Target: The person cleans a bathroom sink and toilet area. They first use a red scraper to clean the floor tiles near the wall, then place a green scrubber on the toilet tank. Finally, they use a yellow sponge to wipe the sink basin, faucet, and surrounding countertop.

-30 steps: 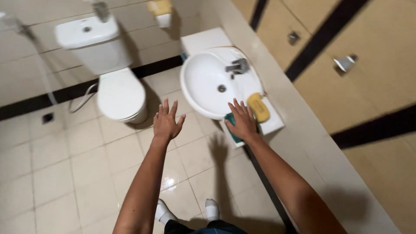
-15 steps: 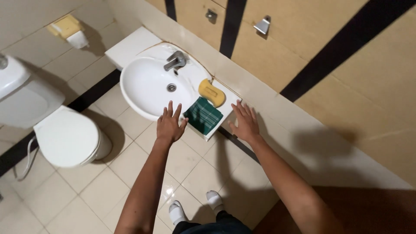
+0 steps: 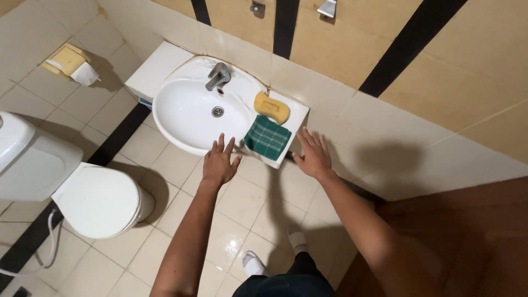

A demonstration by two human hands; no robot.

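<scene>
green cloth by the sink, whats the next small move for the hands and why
Probably the right hand should shift left and settle its fingers on the green checked cloth. Both hands are open and hold nothing. The cloth lies flat on the counter edge beside the yellow sponge, between the two hands, and the left hand is at the white basin rim.

Beige tiled floor (image 3: 165,165), black-striped walls (image 3: 352,49), white toilet (image 3: 99,201)
</scene>
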